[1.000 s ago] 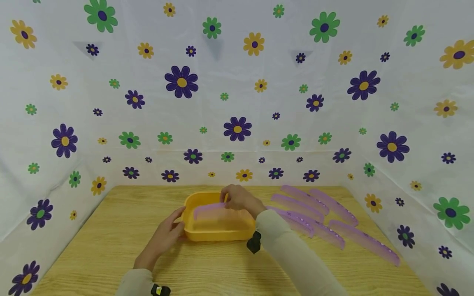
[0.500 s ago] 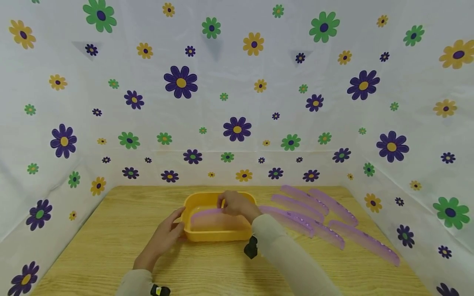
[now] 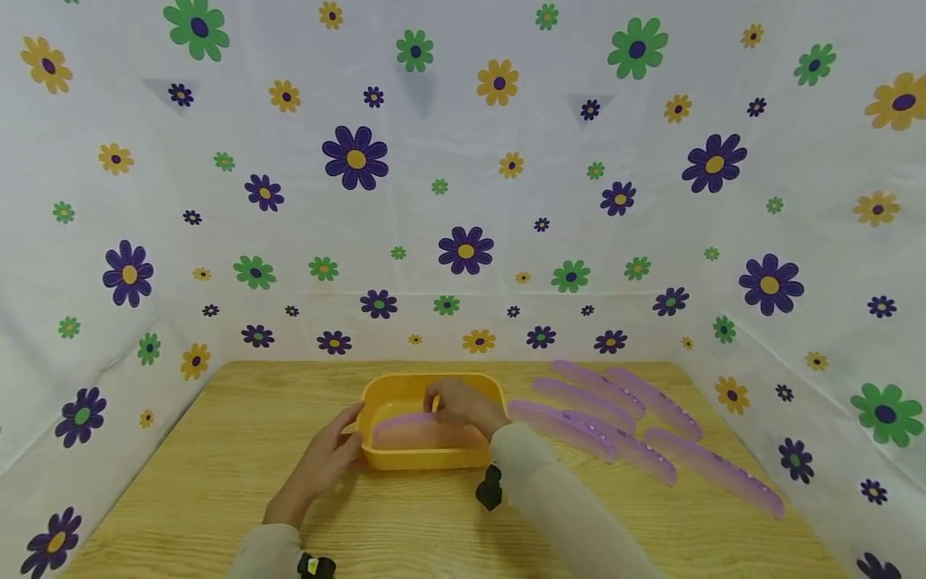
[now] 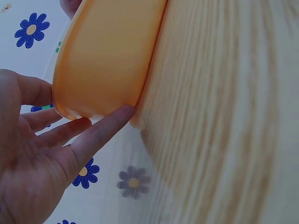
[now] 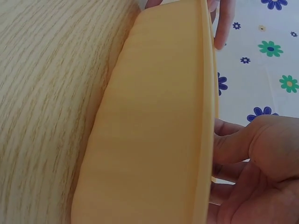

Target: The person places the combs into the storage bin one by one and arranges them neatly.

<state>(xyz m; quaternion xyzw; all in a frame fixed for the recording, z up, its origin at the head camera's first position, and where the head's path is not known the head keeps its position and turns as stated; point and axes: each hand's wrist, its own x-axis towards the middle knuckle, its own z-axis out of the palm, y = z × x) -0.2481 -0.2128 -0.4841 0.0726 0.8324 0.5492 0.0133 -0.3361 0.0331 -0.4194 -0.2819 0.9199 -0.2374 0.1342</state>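
Yellow tray [image 3: 376, 460] sits mid-table [image 3: 217, 450], slightly near of centre. One purple comb [image 3: 412, 430] lies inside it, lengthwise left to right.

Right hand [image 3: 457, 404] is down in the tray over the comb's right end, fingers curled on it, so it grips the comb. The right wrist view shows the fingers [image 5: 233, 144] bent over the tray rim [image 5: 205, 121]; the comb itself is hidden there.

Left hand [image 3: 329, 454] is against the tray's left near corner, fingers straight, touching the outer wall and holding nothing. The left wrist view confirms this: fingertips [image 4: 119, 116] are pressed flat to the tray wall [image 4: 107, 60], hand relaxed.

Loose purple combs [image 3: 615, 418] lie on the table right of the tray, roughly parallel and angled from far-left to near-right. The nearest one starts just beside the tray's right side; a long one [image 3: 712, 470] lies nearest the right edge.

Flower-print sheet [image 3: 463, 201] forms the back and both sides.
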